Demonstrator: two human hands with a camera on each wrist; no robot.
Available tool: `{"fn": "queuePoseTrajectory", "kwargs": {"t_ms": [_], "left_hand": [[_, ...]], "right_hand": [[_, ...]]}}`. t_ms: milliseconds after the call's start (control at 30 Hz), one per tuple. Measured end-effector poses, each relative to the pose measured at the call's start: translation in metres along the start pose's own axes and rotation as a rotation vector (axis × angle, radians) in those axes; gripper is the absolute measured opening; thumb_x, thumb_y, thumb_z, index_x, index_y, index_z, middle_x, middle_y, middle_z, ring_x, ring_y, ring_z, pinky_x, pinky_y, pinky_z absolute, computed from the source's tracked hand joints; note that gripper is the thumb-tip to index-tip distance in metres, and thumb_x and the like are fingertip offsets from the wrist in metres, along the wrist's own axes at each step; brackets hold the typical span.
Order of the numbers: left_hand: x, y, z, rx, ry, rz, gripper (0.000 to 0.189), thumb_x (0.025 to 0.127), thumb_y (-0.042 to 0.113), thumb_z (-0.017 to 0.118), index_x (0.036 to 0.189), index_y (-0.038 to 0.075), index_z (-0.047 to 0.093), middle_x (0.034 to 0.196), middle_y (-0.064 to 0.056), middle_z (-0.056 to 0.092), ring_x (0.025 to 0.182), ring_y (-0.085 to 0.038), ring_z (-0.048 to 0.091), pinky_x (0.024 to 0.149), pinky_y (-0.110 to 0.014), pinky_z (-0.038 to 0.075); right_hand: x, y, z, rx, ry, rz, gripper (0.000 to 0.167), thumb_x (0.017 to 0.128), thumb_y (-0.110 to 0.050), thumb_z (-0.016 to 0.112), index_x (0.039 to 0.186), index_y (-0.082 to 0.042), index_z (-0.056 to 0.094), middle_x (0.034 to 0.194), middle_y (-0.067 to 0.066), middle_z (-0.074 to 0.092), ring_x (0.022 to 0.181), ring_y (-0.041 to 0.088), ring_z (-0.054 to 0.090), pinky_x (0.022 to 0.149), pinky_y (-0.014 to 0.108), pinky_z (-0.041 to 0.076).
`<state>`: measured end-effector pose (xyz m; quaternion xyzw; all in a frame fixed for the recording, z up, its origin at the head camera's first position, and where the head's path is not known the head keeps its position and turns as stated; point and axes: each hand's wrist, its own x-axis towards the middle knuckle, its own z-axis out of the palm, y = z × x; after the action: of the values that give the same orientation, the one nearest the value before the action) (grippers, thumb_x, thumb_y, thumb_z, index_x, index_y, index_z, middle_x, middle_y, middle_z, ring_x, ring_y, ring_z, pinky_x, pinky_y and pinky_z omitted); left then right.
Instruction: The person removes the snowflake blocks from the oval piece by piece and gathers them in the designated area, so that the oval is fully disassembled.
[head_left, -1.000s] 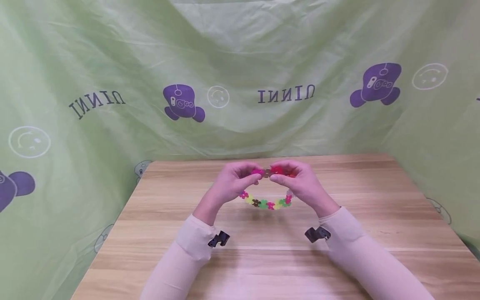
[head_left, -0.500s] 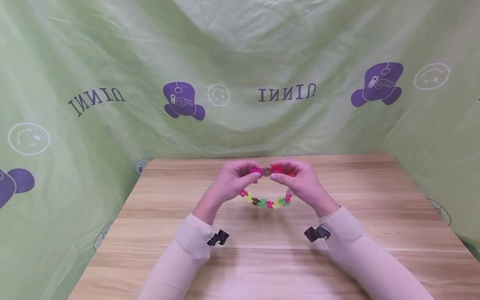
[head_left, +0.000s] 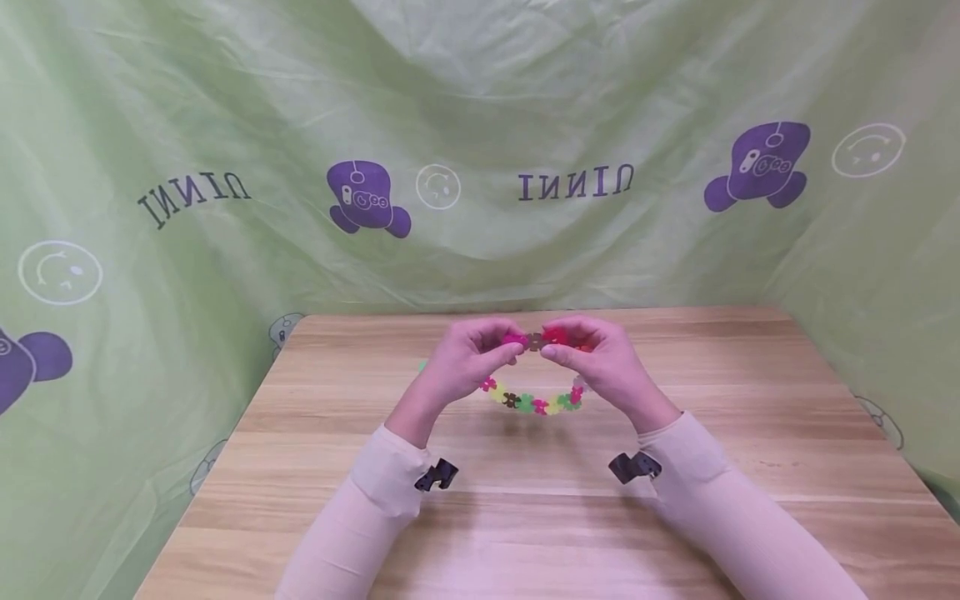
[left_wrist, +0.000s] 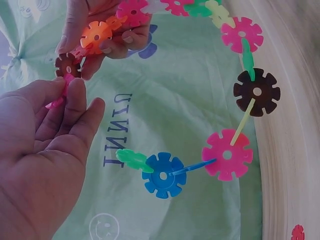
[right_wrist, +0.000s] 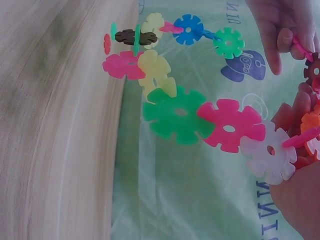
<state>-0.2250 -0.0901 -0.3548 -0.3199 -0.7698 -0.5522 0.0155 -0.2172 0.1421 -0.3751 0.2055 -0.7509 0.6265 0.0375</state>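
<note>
A chain of slotted, flower-shaped plastic discs (head_left: 540,407) hangs in a curve above the table, held between both hands. My left hand (head_left: 467,357) pinches a pink disc (left_wrist: 56,104) between thumb and fingers. Beside it a brown disc (head_left: 535,342) bridges the gap to my right hand (head_left: 597,354). That hand grips the red part of the chain near an orange disc (left_wrist: 96,37), its fingers partly hiding the pieces. The chain's far end hangs free: a blue disc (left_wrist: 163,175), then a light green disc (left_wrist: 134,160).
The wooden table (head_left: 540,533) spreads under both forearms. A green cloth (head_left: 480,258) with purple prints surrounds its back and sides. A small red disc (left_wrist: 298,233) shows over the wood in the left wrist view. Each sleeve cuff carries a black clip-like mount (head_left: 437,475).
Both hands keep nearly the same place and grip. A bit of green disc has come into sight left of the left hand. The head view has tilted very slightly.
</note>
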Motion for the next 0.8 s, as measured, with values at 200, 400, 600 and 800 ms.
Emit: {"fn": "queuePoseTrajectory", "kwargs": {"t_ms": [200,400,600,800], "left_hand": [[-0.001,-0.003,0.001,-0.011,0.030,0.006,0.008,0.092,0.011,0.071,0.099,0.008,0.071,0.081,-0.006,0.068,0.069,-0.020,0.062,0.056,-0.026,0.049],[-0.004,-0.006,-0.004,-0.023,0.061,-0.032,0.014,0.092,0.013,0.071,0.104,0.006,0.071,0.085,-0.004,0.069,0.073,-0.023,0.064,0.058,-0.036,0.053],[-0.013,-0.016,-0.023,-0.054,0.163,-0.063,0.018,0.091,0.010,0.071,0.108,0.004,0.070,0.092,-0.006,0.070,0.081,-0.034,0.066,0.066,-0.036,0.057],[-0.021,-0.033,-0.040,-0.069,0.223,-0.116,0.022,0.091,0.008,0.070,0.112,0.002,0.069,0.098,-0.014,0.070,0.086,-0.027,0.068,0.074,-0.031,0.058]], "right_hand": [[0.000,0.000,0.002,0.010,0.004,-0.010,0.035,0.083,-0.017,0.080,0.114,-0.004,0.070,0.100,0.007,0.072,0.083,0.027,0.064,0.067,0.033,0.055],[-0.001,0.002,0.001,-0.017,0.010,0.007,0.036,0.083,-0.020,0.081,0.115,-0.007,0.070,0.100,0.006,0.072,0.086,0.026,0.066,0.068,0.033,0.055],[-0.002,0.003,0.000,-0.021,0.017,0.019,0.037,0.083,-0.022,0.081,0.115,-0.009,0.070,0.101,0.007,0.071,0.088,0.027,0.066,0.070,0.036,0.056],[-0.003,0.004,-0.003,-0.020,0.026,0.038,0.037,0.082,-0.022,0.082,0.115,-0.010,0.070,0.103,0.006,0.071,0.089,0.027,0.066,0.070,0.033,0.055]]}}
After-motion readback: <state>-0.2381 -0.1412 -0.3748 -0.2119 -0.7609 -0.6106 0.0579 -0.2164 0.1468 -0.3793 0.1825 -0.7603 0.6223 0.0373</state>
